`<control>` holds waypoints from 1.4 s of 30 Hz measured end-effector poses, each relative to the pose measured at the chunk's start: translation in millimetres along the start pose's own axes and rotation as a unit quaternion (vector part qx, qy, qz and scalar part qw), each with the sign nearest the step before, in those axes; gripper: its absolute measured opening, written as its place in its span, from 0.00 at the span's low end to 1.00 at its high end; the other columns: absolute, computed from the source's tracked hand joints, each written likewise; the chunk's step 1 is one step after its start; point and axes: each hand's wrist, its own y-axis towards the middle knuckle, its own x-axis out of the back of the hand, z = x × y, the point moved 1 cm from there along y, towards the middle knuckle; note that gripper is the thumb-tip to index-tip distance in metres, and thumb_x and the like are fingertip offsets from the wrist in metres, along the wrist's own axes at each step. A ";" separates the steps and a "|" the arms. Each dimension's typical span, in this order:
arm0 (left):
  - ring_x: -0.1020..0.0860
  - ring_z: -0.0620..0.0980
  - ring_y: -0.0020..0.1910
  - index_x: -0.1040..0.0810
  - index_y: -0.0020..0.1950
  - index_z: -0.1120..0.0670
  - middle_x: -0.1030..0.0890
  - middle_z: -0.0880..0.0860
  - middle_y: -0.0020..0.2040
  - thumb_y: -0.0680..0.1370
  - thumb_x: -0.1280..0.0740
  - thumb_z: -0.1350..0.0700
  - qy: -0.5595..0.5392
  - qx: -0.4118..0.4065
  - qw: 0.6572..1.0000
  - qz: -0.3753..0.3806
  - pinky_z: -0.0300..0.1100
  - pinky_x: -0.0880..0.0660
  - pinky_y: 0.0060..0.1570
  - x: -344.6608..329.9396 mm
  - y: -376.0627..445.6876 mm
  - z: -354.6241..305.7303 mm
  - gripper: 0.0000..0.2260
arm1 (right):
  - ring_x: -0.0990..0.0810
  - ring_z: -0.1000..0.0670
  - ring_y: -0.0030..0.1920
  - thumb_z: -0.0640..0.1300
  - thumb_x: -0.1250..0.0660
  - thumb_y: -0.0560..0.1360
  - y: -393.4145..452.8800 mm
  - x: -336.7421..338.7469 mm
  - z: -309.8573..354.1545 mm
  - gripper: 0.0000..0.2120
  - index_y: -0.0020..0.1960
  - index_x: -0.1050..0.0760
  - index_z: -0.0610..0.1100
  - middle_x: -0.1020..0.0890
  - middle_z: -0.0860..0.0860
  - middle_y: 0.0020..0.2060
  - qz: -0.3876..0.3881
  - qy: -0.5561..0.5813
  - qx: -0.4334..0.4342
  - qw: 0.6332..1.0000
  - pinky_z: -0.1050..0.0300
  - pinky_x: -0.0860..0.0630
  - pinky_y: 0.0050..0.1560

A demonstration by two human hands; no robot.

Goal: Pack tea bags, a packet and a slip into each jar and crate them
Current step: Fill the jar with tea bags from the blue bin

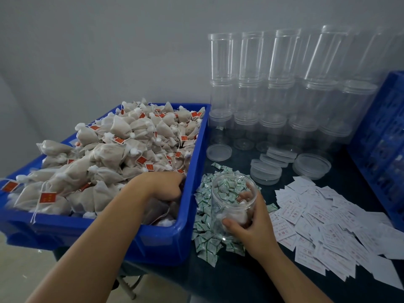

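Head view. The blue bin [192, 193] of tea bags [113, 149] occupies the 9 o'clock half of the bench [240, 276]. The bags are heaped above the rim, each with a string and a red tag [47, 197]; the tag print is too small to read. The left hand [166, 186] reaches into the bin's 3 o'clock corner, fingers curled down among the bags; its fingertips are hidden, so whether this grip has closed on a bag cannot be told.

The right hand [251, 226] holds the open clear jar [234, 200] just beside the bin wall, thumb at the front and fingers wrapped round the far side. The jar mouth tilts toward the bin, probably to shorten the transfer path. A few white tea bags appear to lie inside it; filling is judged to be at an early stage.

The jar sits over a heap of small green-and-white packets [207, 235], whose print is unreadable. At 3 o'clock lie loose white slips [328, 226] bearing red print; the characters cannot be read with confidence. Both supplies lie within reach of the jar hand.

At 12 o'clock, empty jars [271, 84] are stacked in tiers against the wall, with loose clear lids [265, 171] in front. A blue crate [384, 138] stands at the 3 o'clock edge, presumably to receive the packed jars.
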 end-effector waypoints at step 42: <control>0.25 0.35 0.39 0.22 0.45 0.49 0.22 0.41 0.39 0.76 0.32 0.56 -0.193 -0.063 0.832 -0.517 0.25 0.31 0.37 21.3 -23.3 3.5 0.02 | 0.24 0.49 0.62 0.61 0.23 0.58 1.0 -0.1 -1.1 0.41 0.63 0.41 0.81 0.30 0.70 0.56 0.001 0.005 -0.003 1.000 0.40 0.20 0.57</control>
